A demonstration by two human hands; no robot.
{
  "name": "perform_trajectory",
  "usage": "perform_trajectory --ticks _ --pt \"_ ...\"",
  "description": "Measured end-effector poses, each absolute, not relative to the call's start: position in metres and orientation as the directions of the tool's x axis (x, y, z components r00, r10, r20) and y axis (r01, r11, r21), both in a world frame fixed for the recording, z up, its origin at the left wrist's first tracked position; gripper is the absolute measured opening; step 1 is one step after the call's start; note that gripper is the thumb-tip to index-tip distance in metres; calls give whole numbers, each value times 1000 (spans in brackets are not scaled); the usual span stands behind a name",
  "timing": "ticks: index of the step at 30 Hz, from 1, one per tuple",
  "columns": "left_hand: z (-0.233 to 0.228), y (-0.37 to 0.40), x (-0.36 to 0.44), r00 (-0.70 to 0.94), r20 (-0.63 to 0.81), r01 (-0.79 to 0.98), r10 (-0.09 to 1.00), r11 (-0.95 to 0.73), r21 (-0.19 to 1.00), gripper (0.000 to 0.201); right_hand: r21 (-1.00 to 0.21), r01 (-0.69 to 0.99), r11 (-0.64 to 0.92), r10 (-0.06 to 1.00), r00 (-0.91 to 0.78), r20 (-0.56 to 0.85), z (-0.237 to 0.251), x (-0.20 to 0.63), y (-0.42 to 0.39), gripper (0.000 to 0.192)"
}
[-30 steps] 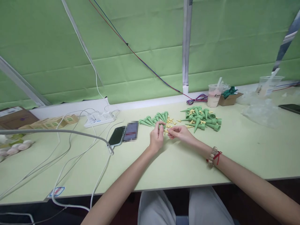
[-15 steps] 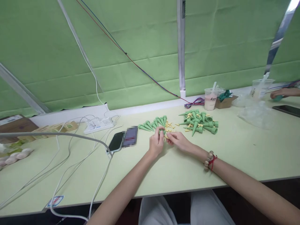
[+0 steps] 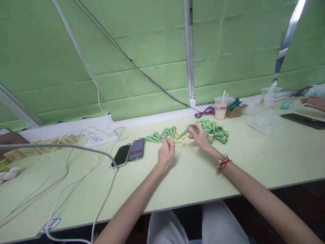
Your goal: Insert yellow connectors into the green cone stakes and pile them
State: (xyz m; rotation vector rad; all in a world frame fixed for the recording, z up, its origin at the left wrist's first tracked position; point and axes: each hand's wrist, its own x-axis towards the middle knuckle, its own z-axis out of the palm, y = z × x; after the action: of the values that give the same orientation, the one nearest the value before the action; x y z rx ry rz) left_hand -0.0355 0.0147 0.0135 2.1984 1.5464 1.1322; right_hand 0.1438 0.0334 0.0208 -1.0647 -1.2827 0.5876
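Note:
My right hand (image 3: 199, 136) holds a green plastic cone-shaped spike (image 3: 183, 133) by its wide end, with the tip slanting down to the left. My left hand (image 3: 166, 154) is just above the table, thumb and fingers apart and nothing visible between them. Small yellow plastic pieces (image 3: 179, 141) lie scattered between the two hands. Beyond my left hand, several green spikes (image 3: 153, 137) lie side by side in a row. Behind my right hand is a heap of green spikes (image 3: 220, 134) with yellow pieces among them, partly hidden by the hand.
At left lie a phone (image 3: 121, 155), a power strip (image 3: 104, 137) and white cables (image 3: 98, 162). Toward the back right stand a pink drink cup (image 3: 220, 109), a cardboard box (image 3: 236, 111) and a plastic bag (image 3: 265, 123). Another person's hand (image 3: 315, 101) reaches in near a dark phone (image 3: 303, 120).
My hands have moved apart. A green spike is now in my right hand, and the green piece at my left fingers is gone from them. The view has shifted slightly right.

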Motion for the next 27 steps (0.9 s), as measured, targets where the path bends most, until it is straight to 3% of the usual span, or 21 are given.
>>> perform_trajectory --ticks 4,8,12,15,22,27 --pt "8 32 -46 64 504 815 861 -337 472 47 -819 453 353 611 552 568 16 183 50 45" --pt "-2 45 -57 36 335 934 942 -151 323 49 -739 635 226 477 589 652 4 215 59 38" --pt "-7 52 -65 21 222 959 975 -83 272 52 -676 737 -12 615 538 577 -9 234 62 34" --pt "-7 56 -70 26 204 962 979 -81 263 50 -627 776 -75 701 488 520 -15 238 64 29" --pt "-2 54 -72 114 244 961 963 -169 218 42 -482 871 94 569 350 745 -9 216 60 27" --pt "-1 47 -62 211 274 925 938 -282 253 39 -373 860 348 636 76 768 -3 181 50 20"
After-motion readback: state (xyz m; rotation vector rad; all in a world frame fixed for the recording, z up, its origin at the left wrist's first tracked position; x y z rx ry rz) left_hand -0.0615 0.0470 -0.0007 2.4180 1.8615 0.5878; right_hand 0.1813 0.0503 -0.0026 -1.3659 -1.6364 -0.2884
